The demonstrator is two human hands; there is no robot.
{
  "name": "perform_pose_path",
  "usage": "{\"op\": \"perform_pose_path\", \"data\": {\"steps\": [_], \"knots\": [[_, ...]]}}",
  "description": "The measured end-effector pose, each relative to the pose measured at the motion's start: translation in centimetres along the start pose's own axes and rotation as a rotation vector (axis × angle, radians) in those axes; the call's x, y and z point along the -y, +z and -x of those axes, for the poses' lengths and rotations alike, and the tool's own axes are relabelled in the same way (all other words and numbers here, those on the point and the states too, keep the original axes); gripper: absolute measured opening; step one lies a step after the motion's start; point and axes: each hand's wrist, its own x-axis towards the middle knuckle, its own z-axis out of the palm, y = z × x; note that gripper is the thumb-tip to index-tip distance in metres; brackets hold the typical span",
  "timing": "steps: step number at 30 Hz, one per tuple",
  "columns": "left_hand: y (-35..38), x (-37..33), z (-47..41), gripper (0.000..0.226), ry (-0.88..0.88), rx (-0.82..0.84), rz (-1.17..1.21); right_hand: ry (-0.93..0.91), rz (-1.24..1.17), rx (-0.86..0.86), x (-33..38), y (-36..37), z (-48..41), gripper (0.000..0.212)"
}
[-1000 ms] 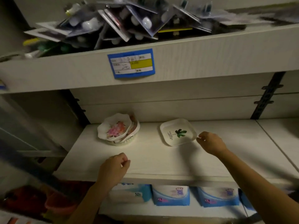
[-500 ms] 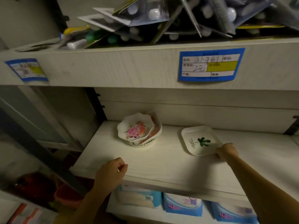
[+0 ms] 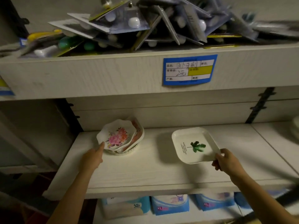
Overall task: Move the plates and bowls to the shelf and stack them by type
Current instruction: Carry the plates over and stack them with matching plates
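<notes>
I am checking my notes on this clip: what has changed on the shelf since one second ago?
The right hand moved to the near corner of the square plate and now grips it; the plate seems raised off the shelf. The left hand left the shelf's front edge and reached forward, fingertips touching the rim of the flowered bowls. The bowls stayed stacked in place.
</notes>
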Motion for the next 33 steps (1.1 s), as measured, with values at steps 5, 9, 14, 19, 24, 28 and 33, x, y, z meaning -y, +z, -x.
{"op": "perform_pose_path", "data": {"steps": [5,9,14,19,24,28,33], "knots": [[0.5,-0.5,-1.9,0.041,-0.072,0.056,0.177,0.024,0.001,-0.050,-0.7,-0.7,3.2,0.028],[0.4,-0.4,-2.8,0.038,-0.020,0.088,0.174,0.057,0.001,-0.102,-1.1,-0.7,4.6,0.028],[-0.1,-0.6,-1.6,0.032,0.106,-0.020,0.172,0.074,-0.121,-0.127,-2.0,-1.6,7.0,0.025],[0.2,-2.7,2.5,0.031,0.352,-0.013,0.063,0.100,-0.201,-0.208,-3.9,-3.9,9.5,0.021],[3.7,-7.0,7.7,0.040,0.462,0.225,0.168,0.108,-0.246,-0.289,-6.3,-6.9,11.6,0.021],[7.6,-10.4,12.4,0.042,0.583,0.382,0.133,0.113,-0.313,-0.364,-8.3,-10.2,13.7,0.014],[12.3,-14.3,18.0,0.037,0.647,0.524,0.114,0.139,-0.373,-0.462,-12.3,-16.0,15.6,0.013]]}}
